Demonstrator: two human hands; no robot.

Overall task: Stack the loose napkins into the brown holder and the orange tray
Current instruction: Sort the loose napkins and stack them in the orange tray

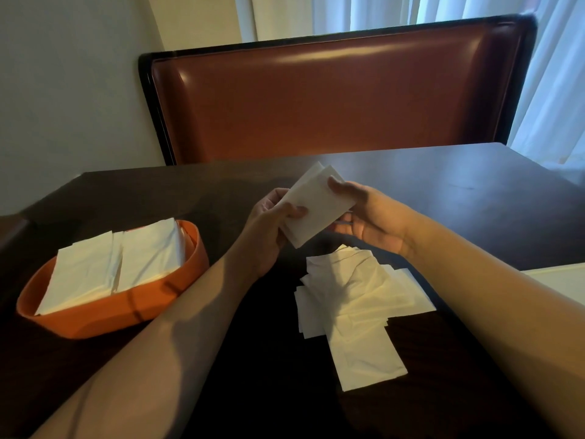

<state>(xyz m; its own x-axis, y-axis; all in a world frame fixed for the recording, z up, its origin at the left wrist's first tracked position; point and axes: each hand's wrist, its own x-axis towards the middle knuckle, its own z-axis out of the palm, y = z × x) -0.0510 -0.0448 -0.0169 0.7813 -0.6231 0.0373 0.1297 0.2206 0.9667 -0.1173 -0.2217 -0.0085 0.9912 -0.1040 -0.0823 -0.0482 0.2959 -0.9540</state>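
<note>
My left hand point(269, 229) and right hand point(367, 217) meet above the table point(474, 191), both pinching one small napkin bundle point(316, 204).

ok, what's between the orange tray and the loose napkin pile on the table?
In the head view, the left forearm crosses above that stretch between the orange tray and the loose napkin pile; below it only dark table shows.
</note>
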